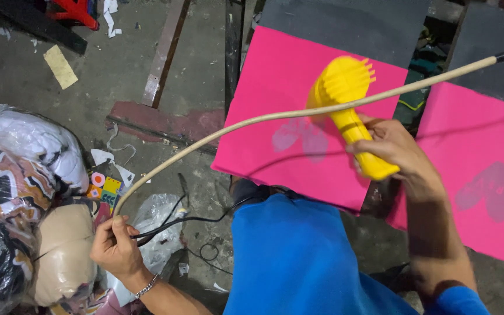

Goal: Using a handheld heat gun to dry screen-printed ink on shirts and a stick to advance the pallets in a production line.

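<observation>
1. Right now the person's right hand (395,149) is gripping a yellow hair dryer (348,108), with all its fingers wrapped tight around the handle.
2. The dryer is pointing its nozzle down at a bright pink cloth (275,105) that is lying on a board.
3. A faint grey print (300,137) is showing on that cloth, just under the dryer.
4. The left hand (116,248) is curling around a pale cord (217,134) and a thin black wire (199,219), fingers closed on them.
5. The pale cord is arching up over the cloth and crossing in front of the dryer.
6. Another pink cloth (479,175) is lying to the right.
7. Stuffed plastic bags (24,169) are sitting on the floor beside the left hand.
</observation>
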